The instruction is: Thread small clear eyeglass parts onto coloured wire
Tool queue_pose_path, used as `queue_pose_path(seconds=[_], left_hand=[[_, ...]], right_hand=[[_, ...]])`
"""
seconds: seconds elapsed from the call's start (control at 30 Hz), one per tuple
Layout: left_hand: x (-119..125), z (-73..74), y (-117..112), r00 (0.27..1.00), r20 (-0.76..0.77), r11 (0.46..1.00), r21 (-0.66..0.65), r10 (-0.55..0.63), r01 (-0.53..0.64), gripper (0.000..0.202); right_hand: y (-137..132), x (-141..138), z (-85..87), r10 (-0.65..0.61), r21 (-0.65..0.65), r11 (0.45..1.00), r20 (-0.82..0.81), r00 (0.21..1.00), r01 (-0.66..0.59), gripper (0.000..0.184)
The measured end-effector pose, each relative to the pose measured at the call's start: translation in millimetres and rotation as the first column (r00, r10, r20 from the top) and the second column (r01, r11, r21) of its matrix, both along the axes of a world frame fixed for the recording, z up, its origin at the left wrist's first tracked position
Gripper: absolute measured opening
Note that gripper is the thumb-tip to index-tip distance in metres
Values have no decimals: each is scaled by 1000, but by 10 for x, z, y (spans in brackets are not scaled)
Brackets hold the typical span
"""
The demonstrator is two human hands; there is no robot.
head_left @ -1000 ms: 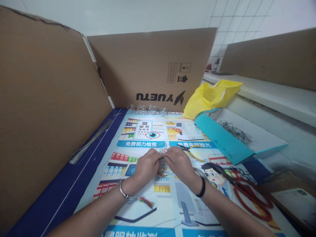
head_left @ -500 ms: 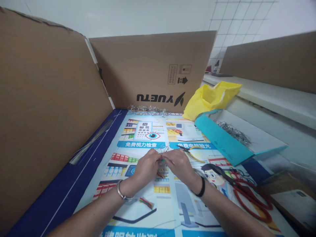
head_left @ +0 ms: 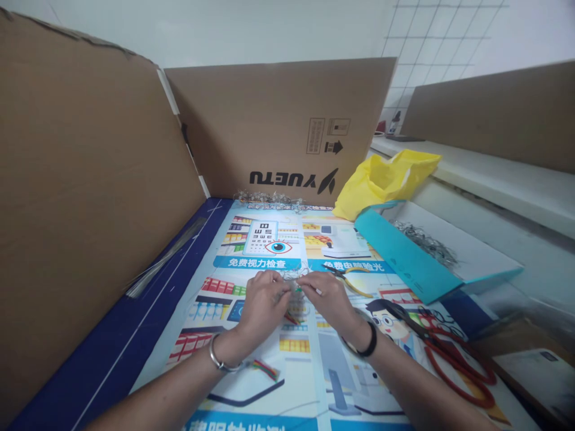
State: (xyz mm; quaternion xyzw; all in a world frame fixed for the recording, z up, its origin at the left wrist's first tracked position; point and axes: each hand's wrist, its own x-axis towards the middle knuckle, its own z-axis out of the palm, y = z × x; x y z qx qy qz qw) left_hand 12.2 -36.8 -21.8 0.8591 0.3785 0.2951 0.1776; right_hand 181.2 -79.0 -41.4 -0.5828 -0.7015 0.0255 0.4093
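My left hand (head_left: pixel 265 302) and my right hand (head_left: pixel 327 299) meet over the printed mat, fingers pinched on a thin silvery wire piece (head_left: pixel 294 284). A small green bit shows on it by my right fingertips; finer detail is too small to make out. Just beyond my fingers lie loose, curled wires (head_left: pixel 302 270). Short multicoloured strands (head_left: pixel 266 369) rest near my left wrist, and more coloured strands (head_left: pixel 293 319) lie below the hands. To the right of my right hand are pliers with yellow handles (head_left: pixel 357 286).
Large scissors with red handles (head_left: pixel 462 365) lie at the right. Behind them stands a turquoise box (head_left: pixel 404 251) of tangled wires, beside a yellow bag (head_left: pixel 381 179). Cardboard panels (head_left: pixel 269 120) wall the back and left. Straight wires (head_left: pixel 166 260) lie left; a wire pile (head_left: pixel 269 199) sits at the back.
My hands have drawn slightly apart, the left one shifting leftward, so more of the wire shows between the fingers. The surrounding things have stayed put.
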Motion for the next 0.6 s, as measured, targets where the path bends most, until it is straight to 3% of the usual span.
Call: queue_pose_path(seconds=[0.27, 0.6], left_hand=[[75, -118, -22, 990, 93, 986, -137, 110, -97, 17], [137, -115, -29, 959, 213, 912, -400, 189, -91, 13]], right_hand=[[16, -8, -23, 0, -14, 1000, -46, 999, 0, 20], [19, -35, -31, -7, 42, 999, -15, 1000, 8, 18]])
